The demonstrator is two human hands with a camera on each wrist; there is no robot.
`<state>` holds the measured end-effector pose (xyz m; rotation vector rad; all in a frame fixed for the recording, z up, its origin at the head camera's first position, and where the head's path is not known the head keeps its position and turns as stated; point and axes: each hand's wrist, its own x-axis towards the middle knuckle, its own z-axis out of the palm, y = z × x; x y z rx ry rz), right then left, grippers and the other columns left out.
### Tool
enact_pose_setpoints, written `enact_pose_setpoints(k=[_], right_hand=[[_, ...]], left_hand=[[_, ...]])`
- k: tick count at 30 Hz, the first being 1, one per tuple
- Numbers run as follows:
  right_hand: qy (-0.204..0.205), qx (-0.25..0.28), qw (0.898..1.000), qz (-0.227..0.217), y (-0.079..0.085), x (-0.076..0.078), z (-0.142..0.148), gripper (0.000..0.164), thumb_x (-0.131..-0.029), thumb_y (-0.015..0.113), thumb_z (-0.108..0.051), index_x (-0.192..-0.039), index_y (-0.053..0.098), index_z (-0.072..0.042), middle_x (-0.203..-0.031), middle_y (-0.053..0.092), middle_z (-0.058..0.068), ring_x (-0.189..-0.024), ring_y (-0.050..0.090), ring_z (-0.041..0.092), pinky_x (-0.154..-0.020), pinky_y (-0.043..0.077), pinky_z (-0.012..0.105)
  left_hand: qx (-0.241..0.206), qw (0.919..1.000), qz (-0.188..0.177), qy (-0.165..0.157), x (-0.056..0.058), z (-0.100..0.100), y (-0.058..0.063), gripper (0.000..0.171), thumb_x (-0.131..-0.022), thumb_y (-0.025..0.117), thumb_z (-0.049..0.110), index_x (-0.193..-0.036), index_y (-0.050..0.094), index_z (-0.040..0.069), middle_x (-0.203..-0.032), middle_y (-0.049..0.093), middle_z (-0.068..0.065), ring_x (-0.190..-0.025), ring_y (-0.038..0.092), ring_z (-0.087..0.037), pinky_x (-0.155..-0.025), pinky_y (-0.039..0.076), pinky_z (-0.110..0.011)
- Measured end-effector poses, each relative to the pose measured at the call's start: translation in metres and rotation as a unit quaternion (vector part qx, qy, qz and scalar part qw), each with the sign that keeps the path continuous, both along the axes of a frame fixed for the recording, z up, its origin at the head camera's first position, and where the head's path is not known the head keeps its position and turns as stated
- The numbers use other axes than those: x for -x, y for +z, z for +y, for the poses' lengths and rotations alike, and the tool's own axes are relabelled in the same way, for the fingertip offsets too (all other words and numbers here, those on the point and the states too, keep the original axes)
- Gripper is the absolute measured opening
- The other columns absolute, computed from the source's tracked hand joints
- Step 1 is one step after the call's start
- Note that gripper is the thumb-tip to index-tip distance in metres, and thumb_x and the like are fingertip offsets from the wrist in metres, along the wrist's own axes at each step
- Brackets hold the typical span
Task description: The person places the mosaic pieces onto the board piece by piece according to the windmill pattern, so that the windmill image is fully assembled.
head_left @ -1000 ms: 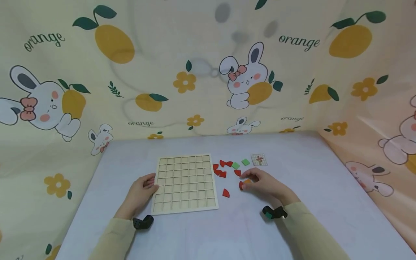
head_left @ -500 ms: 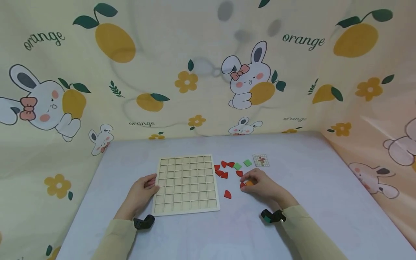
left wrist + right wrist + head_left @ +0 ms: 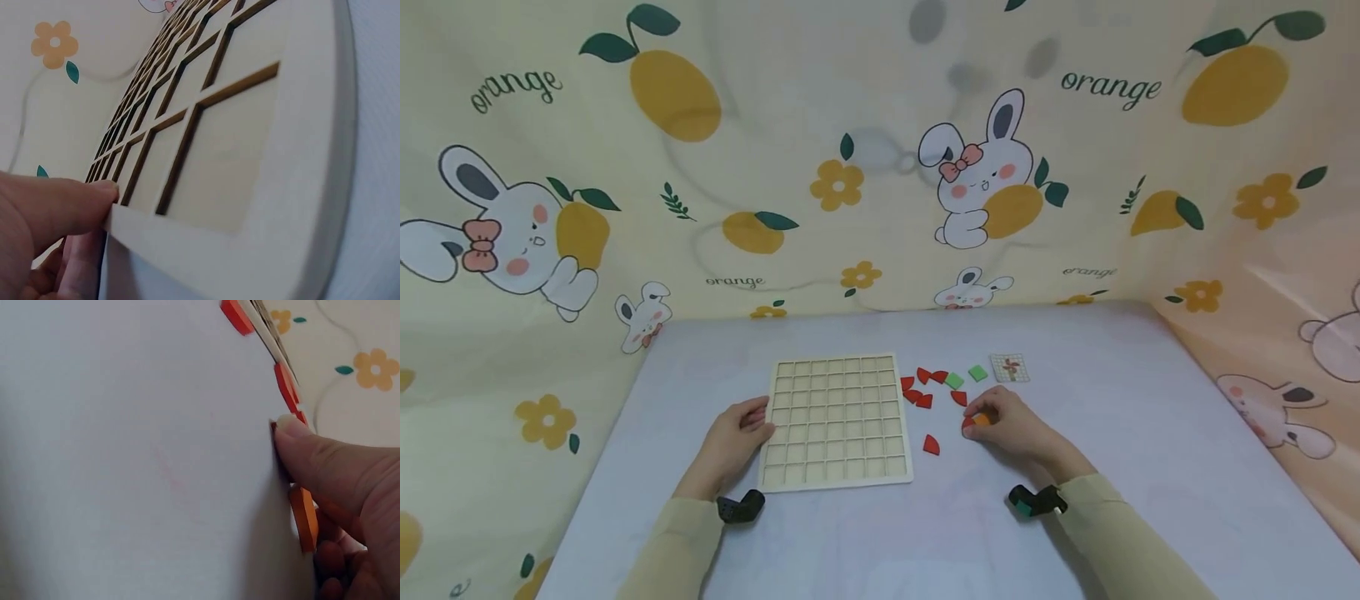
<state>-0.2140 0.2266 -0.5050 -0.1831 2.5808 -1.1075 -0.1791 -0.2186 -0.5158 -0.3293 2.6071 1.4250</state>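
Note:
My left hand (image 3: 733, 437) holds the left edge of a pale wooden grid board (image 3: 838, 485), flat on the table. Its thumb lies on the rim in the left wrist view, and the other fingers are partly hidden beside the board's edge. Right of the board, my right hand (image 3: 1011, 423) pinches a red quarter-circle tile (image 3: 967, 422) close over the table. The thumb covers most of this tile in the right wrist view, leaving a dark edge visible. An orange tile (image 3: 304, 519) is just below the thumb, near the curled fingers.
Several red quarter-circle tiles (image 3: 925, 401) lie between the board and my right hand, one (image 3: 931, 445) nearer me. Two green square tiles (image 3: 977, 373) and a small card with a gridded pattern (image 3: 1011, 367) lie behind. A printed cloth wall (image 3: 880, 233) stands at the table's back.
My right thumb and fingers have closed in on the red tile, which shows less now. My left hand stays on the board. The head view has shifted slightly.

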Motion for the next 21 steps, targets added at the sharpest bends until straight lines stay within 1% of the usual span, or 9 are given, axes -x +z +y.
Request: enact_pose_setpoints(k=[3,8,10,14,16,18,21], right_hand=[[-0.004,-0.007,1.0,0.011,0.0,-0.001,-0.001,0.026,-0.079,0.08,-0.034,-0.098,0.066,-0.023,-0.115,0.051,0.003,-0.108,0.044,0.024,-0.096,0.043,0.043],[-0.012,-0.018,1.0,0.013,-0.002,-0.002,-0.003,0.03,-0.079,0.08,-0.035,-0.099,0.063,-0.022,-0.113,0.053,0.002,-0.104,0.046,0.024,-0.092,0.045,0.041],[-0.009,-0.027,0.999,0.026,-0.002,-0.003,-0.005,0.029,-0.078,0.08,-0.035,-0.099,0.063,-0.023,-0.11,0.055,0.0,-0.104,0.046,0.023,-0.093,0.041,0.042],[0.002,-0.053,0.996,0.078,0.002,-0.005,-0.011,0.025,-0.078,0.081,-0.032,-0.094,0.064,-0.025,-0.101,0.061,-0.006,-0.104,0.046,0.023,-0.093,0.031,0.048],[0.005,-0.067,0.993,0.1,0.004,-0.007,-0.012,0.024,-0.078,0.081,-0.03,-0.093,0.064,-0.025,-0.097,0.062,-0.007,-0.104,0.045,0.023,-0.091,0.028,0.049],[0.004,-0.075,0.991,0.109,0.005,-0.008,-0.013,0.023,-0.079,0.081,-0.029,-0.093,0.064,-0.025,-0.095,0.063,-0.009,-0.104,0.044,0.022,-0.09,0.027,0.048],[0.004,-0.075,0.991,0.11,0.007,-0.009,-0.014,0.022,-0.08,0.08,-0.028,-0.094,0.064,-0.025,-0.094,0.063,-0.009,-0.103,0.042,0.021,-0.089,0.026,0.046]], left_hand=[[-0.007,1.0,0.001,0.0,0.0,0.0,0.001,0.056,-0.092,0.064,0.015,-0.144,0.044,0.01,-0.128,0.051,-0.011,-0.117,0.05,-0.023,-0.1,0.044,-0.04],[-0.008,0.9999,-0.004,0.005,-0.002,0.001,0.001,0.056,-0.092,0.064,0.014,-0.144,0.044,0.009,-0.127,0.051,-0.012,-0.116,0.051,-0.024,-0.099,0.045,-0.039],[-0.005,1.0,-0.002,0.005,-0.003,0.001,0.0,0.056,-0.092,0.064,0.014,-0.144,0.044,0.008,-0.127,0.051,-0.012,-0.116,0.051,-0.024,-0.099,0.045,-0.039],[-0.006,1.0,0.004,0.004,-0.003,0.001,0.0,0.055,-0.092,0.063,0.013,-0.144,0.044,0.008,-0.128,0.05,-0.013,-0.117,0.051,-0.024,-0.1,0.045,-0.039],[-0.009,0.9999,0.005,0.003,-0.003,0.002,0.002,0.055,-0.092,0.063,0.013,-0.144,0.044,0.007,-0.128,0.05,-0.014,-0.118,0.051,-0.025,-0.1,0.044,-0.04],[-0.01,0.9999,0.005,0.001,-0.002,0.002,0.002,0.056,-0.092,0.063,0.013,-0.144,0.043,0.007,-0.128,0.05,-0.013,-0.118,0.05,-0.024,-0.1,0.044,-0.04],[-0.008,1.0,0.002,-0.001,-0.001,0.002,0.002,0.056,-0.092,0.064,0.013,-0.144,0.044,0.007,-0.127,0.051,-0.012,-0.117,0.051,-0.024,-0.099,0.045,-0.039]])
